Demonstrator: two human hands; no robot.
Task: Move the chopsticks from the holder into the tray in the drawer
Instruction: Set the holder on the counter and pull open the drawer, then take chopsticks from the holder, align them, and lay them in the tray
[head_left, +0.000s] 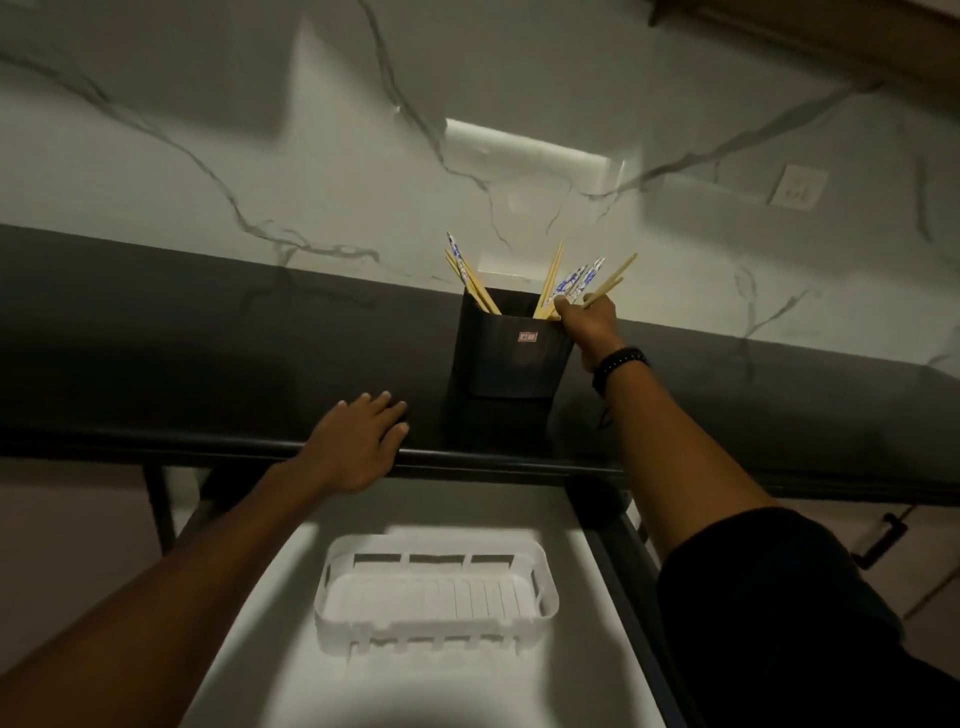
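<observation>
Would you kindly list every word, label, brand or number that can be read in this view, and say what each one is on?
No text here can be read.
Small red-and-white label on the front of the black holder: it carries marks, but they are too small and blurred to read.
Blue-and-white chopsticks: a pattern, not lettering.
White tray and wall outlet: no writing visible.

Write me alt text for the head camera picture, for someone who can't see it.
A person's right hand grips chopsticks standing in a black holder on a dark countertop, while the left hand rests flat on the counter's front edge. Below, an open drawer holds an empty white slotted tray. A marble-patterned wall rises behind.
</observation>
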